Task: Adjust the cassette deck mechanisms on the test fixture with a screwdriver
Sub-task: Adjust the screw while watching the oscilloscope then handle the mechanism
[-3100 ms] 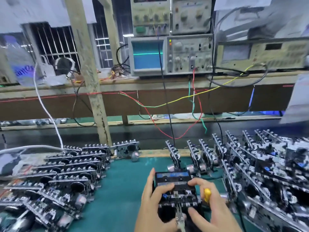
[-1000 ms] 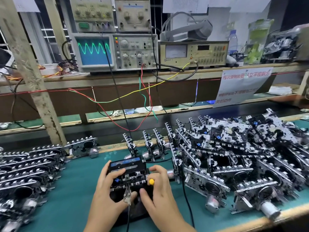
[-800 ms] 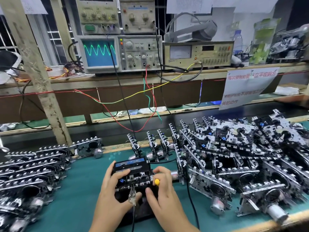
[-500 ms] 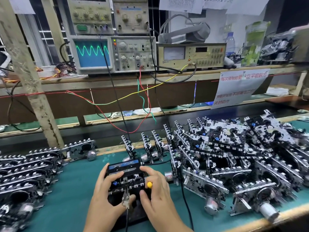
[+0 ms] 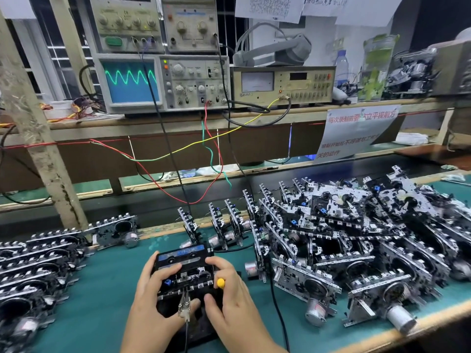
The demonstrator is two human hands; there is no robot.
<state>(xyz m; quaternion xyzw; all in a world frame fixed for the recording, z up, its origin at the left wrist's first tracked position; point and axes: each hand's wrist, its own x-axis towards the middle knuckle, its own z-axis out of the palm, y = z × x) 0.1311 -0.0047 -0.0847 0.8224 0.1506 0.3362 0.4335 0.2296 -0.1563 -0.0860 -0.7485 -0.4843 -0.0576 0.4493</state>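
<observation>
A cassette deck mechanism [image 5: 184, 266] with a blue-labelled cassette sits on a black test fixture [image 5: 193, 327] on the green mat. My left hand [image 5: 153, 299] grips the mechanism's left side, fingers curled over its top and thumb near the metal clip [image 5: 184, 303] at its front. My right hand [image 5: 229, 299] holds a yellow-handled screwdriver [image 5: 220, 283] upright against the mechanism's right part; only the handle end shows, the tip is hidden. The oscilloscope [image 5: 132, 81] on the shelf shows a green wave.
Finished-looking mechanisms lie in rows at the left [image 5: 38, 263]. A large heap of mechanisms [image 5: 344, 240] fills the right, and several stand upright [image 5: 224, 225] just behind the fixture. Wires [image 5: 178, 154] hang from the shelf instruments. The bench edge [image 5: 382, 337] runs at lower right.
About three seconds ago the oscilloscope trace was flat; now it shows a wave. Over the last second both hands stay on the mechanism with only small shifts; the view moved slightly.
</observation>
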